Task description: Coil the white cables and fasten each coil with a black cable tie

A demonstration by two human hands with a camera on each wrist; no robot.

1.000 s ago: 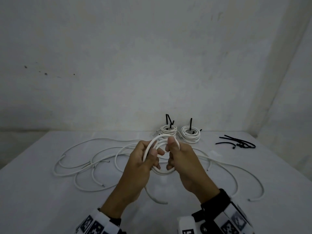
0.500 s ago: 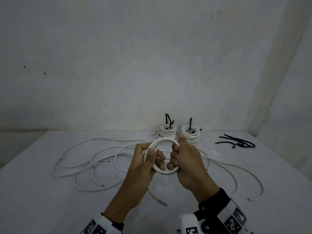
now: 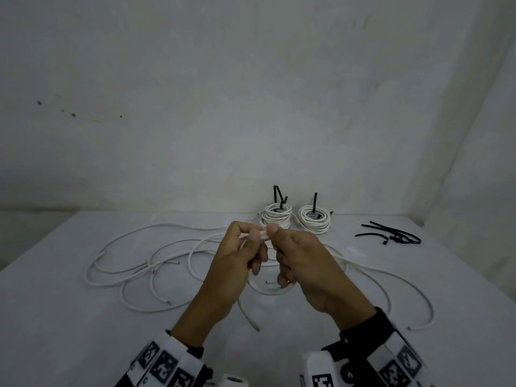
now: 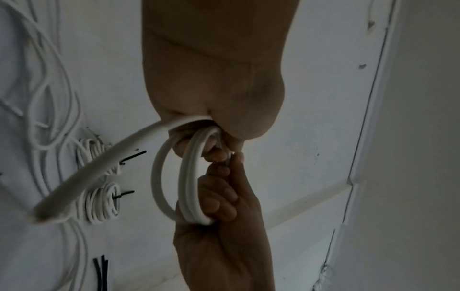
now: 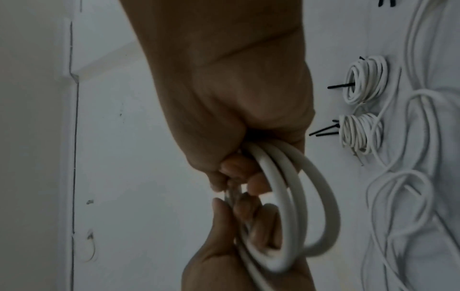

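Observation:
Both hands hold one small coil of white cable point(image 3: 275, 291) above the middle of the table. My left hand point(image 3: 255, 247) curls its fingers round the coil's left side, and my right hand point(image 3: 279, 255) grips the right side. The two thumbs meet on the coil's top. In the left wrist view the coil point(image 4: 190, 177) shows about three turns, and its free tail point(image 4: 99, 167) sticks out to the left. In the right wrist view the coil point(image 5: 293, 196) hangs between the two hands. Several loose black cable ties point(image 3: 391, 236) lie at the back right.
Two coils fastened with black ties point(image 3: 276, 217) point(image 3: 314, 222) stand at the back against the wall. Loose white cables sprawl on the table to the left point(image 3: 134, 270) and right point(image 3: 396, 286). The white table point(image 3: 83, 331) meets walls behind and to the right.
The hands have turned and squeezed the coil. Its open ring faced me before; now the thumbs pinch its top together and only its lower arc shows.

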